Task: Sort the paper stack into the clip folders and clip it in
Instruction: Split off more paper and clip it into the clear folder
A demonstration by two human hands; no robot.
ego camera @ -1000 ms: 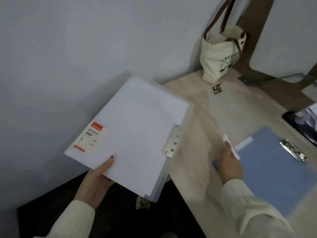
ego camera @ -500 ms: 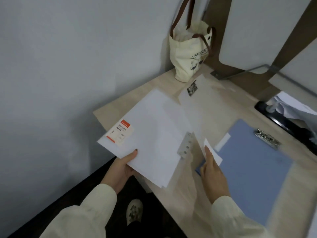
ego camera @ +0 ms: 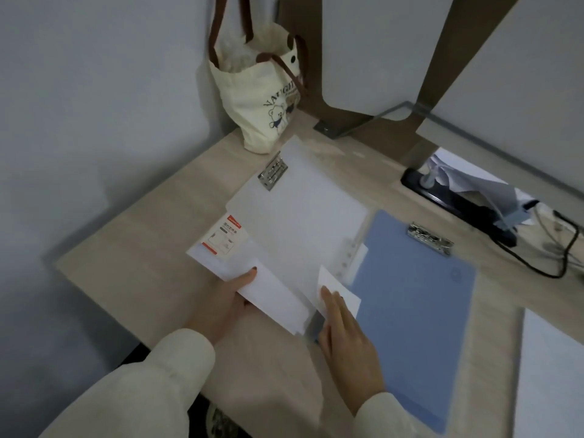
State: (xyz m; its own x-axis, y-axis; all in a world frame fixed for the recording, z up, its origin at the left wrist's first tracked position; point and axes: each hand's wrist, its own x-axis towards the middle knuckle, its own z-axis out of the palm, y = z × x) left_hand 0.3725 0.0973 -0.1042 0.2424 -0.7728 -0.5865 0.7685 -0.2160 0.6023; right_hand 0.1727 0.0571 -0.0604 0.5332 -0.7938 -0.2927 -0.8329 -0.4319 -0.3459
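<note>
**Left hand** (ego camera: pixel 227 298): the grip pinches, thumb on top and fingers beneath, the near end of a white translucent plastic folder pack with a red-and-white label (ego camera: pixel 271 298).

**Right hand** (ego camera: pixel 344 336): the fingers lie straight on a small white paper slip (ego camera: pixel 339 287). The thumb is hidden, so it cannot be told whether this grip pinches or merely presses.

The pack lies on the pale wooden surface (ego camera: pixel 142 273) by its near left edge, partly under a frosted clip folder (ego camera: pixel 300 216). That folder's long axis runs from its metal clip (ego camera: pixel 273 175), toward the far left corner, back to the hands.

A flat blue clip folder (ego camera: pixel 417 305) lies just beside the right hand, on its right, silver clip (ego camera: pixel 429 240) at the far end. The right hand is the nearer to it.

White paper (ego camera: pixel 550 374), presumably the stack, lies well apart at the right edge.
</note>
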